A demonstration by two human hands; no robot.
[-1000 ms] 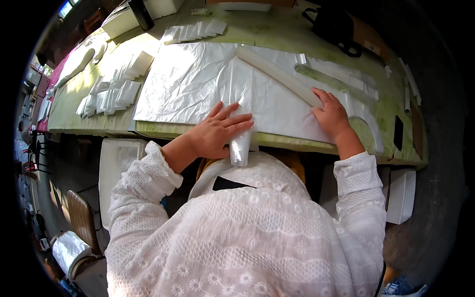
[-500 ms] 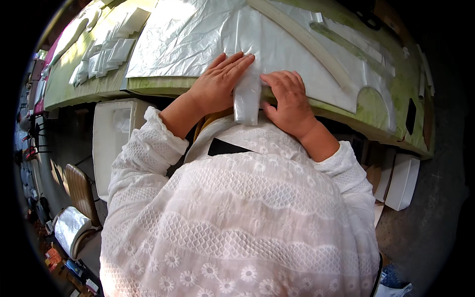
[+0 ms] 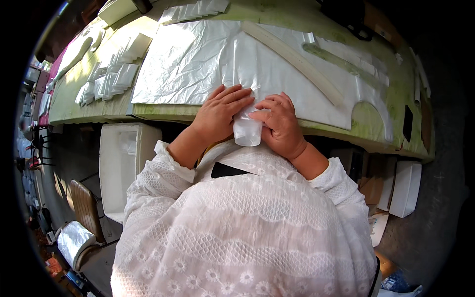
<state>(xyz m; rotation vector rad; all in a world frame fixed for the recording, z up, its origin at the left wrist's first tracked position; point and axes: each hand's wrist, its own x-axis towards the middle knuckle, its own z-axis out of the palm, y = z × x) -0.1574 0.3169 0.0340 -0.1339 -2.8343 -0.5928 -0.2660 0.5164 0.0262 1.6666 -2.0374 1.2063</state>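
At the near edge of the green worktable (image 3: 94, 106), two hands meet on one folded strip of clear plastic film (image 3: 246, 129) that hangs over the table edge toward the person's chest. Left hand (image 3: 220, 111) lies flat, fingers spread and extended, pressing the strip's upper part against the table; it grasps nothing. Right hand (image 3: 279, 123) curls around the strip's right side, fingertips bent inward onto the film, apparently pinching it, though the thumb is hidden and the grip cannot be confirmed. The strip continues upward into one large crinkled plastic sheet (image 3: 188, 64) spread across the tabletop. One long pale batten (image 3: 297, 62) lies diagonally on the sheet, right of the hands. One stack of small folded plastic pieces (image 3: 106, 84) sits well to the left; a second group (image 3: 193, 10) lies at the far edge. One white foam box (image 3: 123, 168) stands below the table, left of the person.
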